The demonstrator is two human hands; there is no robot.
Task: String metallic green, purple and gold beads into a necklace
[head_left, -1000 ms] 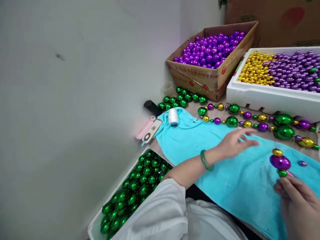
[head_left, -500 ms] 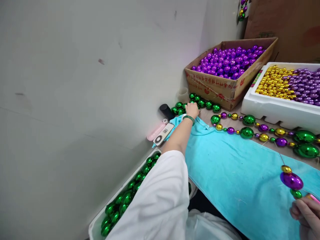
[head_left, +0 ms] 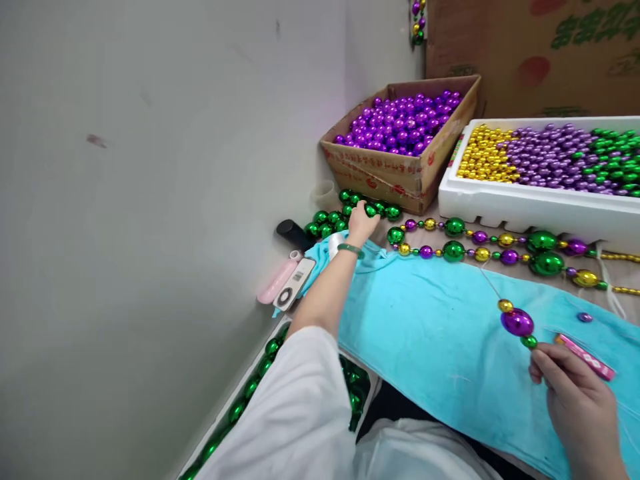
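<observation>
My left hand, wearing a green bangle, reaches to the pile of large shiny green beads by the wall. Its fingers are closed round one green bead. My right hand pinches a small green bead at the end of a short row on a thread. Above that bead on the same thread sit a large purple bead and a gold bead. The thread runs up to the long bead strand, which lies in a loop behind the turquoise cloth.
A cardboard box of purple beads and a white foam box of gold, purple and green beads stand behind. Near the wall lie a black cylinder and a white device. A pink packet rests on the cloth.
The view has turned right, showing more of the foam box and my right hand. My left hand has closed on a green bead from the pile. My right hand keeps its pinch.
</observation>
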